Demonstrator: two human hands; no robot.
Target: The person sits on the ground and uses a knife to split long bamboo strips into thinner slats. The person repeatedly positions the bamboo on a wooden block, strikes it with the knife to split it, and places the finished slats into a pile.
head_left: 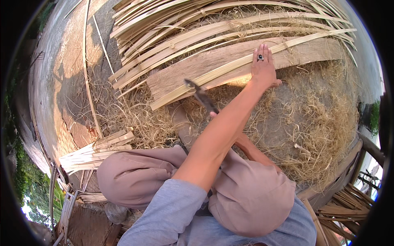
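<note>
While left grip (264,66) rests flat, uncurled, on pale strip (219,74) — right grip (213,115), mostly hidden, clasps dark tool (201,96).

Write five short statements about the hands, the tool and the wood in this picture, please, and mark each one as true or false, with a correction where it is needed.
1. The left hand lies flat over a pale strip. True.
2. The ring is on the right hand. False: the ring is on the left hand.
3. The left forearm crosses over the right forearm. True.
4. The dark tool is in the left hand. False: the right hand, mostly hidden, holds it.
5. Curly shavings lie on the ground near the wide board. True.
</note>
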